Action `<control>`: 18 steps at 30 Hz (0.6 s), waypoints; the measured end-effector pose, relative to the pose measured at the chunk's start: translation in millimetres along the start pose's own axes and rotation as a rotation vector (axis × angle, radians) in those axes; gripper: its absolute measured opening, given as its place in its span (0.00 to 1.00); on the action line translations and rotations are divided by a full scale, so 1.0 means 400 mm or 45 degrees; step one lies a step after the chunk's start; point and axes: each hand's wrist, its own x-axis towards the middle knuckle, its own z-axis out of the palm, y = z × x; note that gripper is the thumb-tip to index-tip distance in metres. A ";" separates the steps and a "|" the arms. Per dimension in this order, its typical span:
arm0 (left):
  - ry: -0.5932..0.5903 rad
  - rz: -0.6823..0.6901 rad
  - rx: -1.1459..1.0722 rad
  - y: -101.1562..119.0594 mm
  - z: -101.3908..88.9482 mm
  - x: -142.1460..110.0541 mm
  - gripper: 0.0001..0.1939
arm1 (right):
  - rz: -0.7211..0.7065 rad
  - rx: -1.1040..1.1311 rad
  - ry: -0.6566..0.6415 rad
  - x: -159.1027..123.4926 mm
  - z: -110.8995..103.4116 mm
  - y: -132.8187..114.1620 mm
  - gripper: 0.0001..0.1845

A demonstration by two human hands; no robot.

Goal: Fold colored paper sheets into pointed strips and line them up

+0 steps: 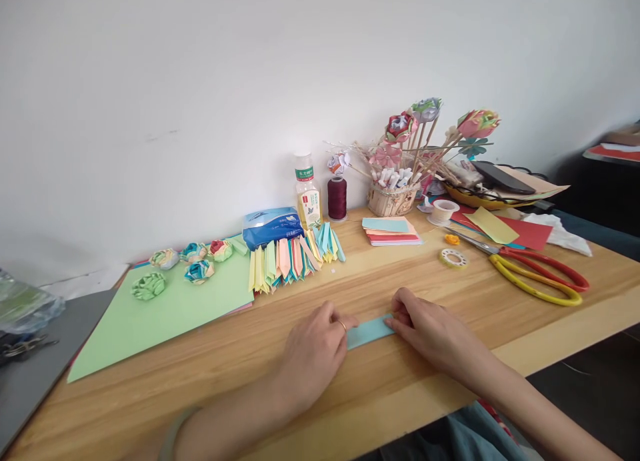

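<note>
A light blue paper strip (370, 332) lies flat on the wooden table, stretched between my two hands. At its left end, my left hand (320, 346) has curled fingers pressed on the paper; a ring shows on one finger. My right hand (425, 328) pinches the right end between thumb and fingers. Both ends of the strip are partly hidden under the fingers. Behind my left hand stand rows of folded paper pieces (285, 261) in yellow, green, pink and blue. A stack of cut coloured paper (391, 231) rests beyond my right hand.
Scissors (537, 271), a tape roll (454, 258) and a ribbon spool (444, 212) sit at the right. Left, several paper flowers (199, 272) lie on green sheets (165, 328). Along the wall are a tissue pack (273, 226), bottle (309, 194), thread spool (337, 198) and flower basket (393, 200).
</note>
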 end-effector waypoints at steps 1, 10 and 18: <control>-0.012 0.055 0.055 0.000 -0.001 -0.002 0.16 | -0.032 0.015 0.027 -0.003 0.003 0.007 0.05; 0.028 0.291 0.311 -0.021 0.014 0.002 0.17 | -0.647 -0.276 0.586 -0.091 0.057 -0.012 0.16; 0.197 0.590 0.688 -0.020 0.032 -0.019 0.15 | -0.811 -0.379 0.316 -0.119 0.079 -0.033 0.29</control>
